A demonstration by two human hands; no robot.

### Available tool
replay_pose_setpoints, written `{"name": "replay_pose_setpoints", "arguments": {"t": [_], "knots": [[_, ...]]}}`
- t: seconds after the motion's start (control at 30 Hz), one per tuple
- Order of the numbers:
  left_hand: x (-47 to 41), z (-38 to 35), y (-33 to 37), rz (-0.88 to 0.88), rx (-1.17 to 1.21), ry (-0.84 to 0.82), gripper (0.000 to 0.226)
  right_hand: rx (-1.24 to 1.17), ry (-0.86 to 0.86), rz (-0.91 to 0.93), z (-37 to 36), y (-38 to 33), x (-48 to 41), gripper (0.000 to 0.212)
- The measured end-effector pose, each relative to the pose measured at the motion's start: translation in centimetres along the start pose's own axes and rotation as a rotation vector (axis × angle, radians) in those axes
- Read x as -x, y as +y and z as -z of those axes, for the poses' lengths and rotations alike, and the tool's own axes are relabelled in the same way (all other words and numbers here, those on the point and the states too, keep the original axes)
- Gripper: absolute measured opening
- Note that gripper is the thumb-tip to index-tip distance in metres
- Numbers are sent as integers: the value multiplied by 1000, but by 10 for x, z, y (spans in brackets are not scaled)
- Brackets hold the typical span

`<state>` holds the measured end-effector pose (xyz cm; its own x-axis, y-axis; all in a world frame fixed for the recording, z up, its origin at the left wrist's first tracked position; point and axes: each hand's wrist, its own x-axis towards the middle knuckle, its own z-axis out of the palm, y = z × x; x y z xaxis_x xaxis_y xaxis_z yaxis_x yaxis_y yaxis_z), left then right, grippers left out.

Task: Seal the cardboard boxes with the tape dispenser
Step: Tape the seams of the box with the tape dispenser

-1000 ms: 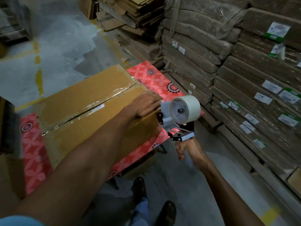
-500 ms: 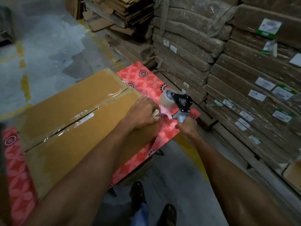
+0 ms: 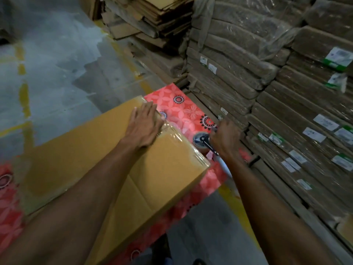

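A large brown cardboard box (image 3: 91, 155) lies on a table with a red flowered cover (image 3: 187, 111). Clear tape shines along its top seam and over its right end. My left hand (image 3: 145, 127) rests flat on the box top near the right edge, fingers spread over the tape. My right hand (image 3: 225, 140) grips the tape dispenser (image 3: 202, 141) just past the box's right end, low over the red cover. Its tape roll shows beside my fingers; the handle is mostly hidden by my hand.
Wrapped bundles of flat cardboard with white labels (image 3: 286, 111) are stacked close on the right. More flattened cartons (image 3: 152, 20) pile up at the back. Grey concrete floor with yellow lines (image 3: 57, 73) lies to the left and beyond the table.
My right hand carried the dispenser from below the table's near edge up to the box's right end. My left hand slid from the near corner along the top to the taped seam.
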<state>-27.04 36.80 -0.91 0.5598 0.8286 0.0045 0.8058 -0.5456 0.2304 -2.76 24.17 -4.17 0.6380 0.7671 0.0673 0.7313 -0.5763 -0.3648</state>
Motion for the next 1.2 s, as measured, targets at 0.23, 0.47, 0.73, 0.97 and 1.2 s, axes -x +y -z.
{"name": "replay_pose_setpoints", "arguments": {"t": [0.23,0.47,0.73,0.97,1.2], "knots": [[-52,16,-53,31,-80,9,52,-260,-292,582,-14,-188,-18,34],[-76,21,-76,-9,47,-70,46,-148,-347,616,-53,-199,-27,55],[-76,27,-66,142,25,-110,46,-34,-402,650,-30,-165,5,68],[-59,21,-46,109,-88,-104,61,58,-377,642,-19,-135,29,68],[-10,4,-20,12,-134,-92,56,99,-455,650,-17,-136,24,66]]}}
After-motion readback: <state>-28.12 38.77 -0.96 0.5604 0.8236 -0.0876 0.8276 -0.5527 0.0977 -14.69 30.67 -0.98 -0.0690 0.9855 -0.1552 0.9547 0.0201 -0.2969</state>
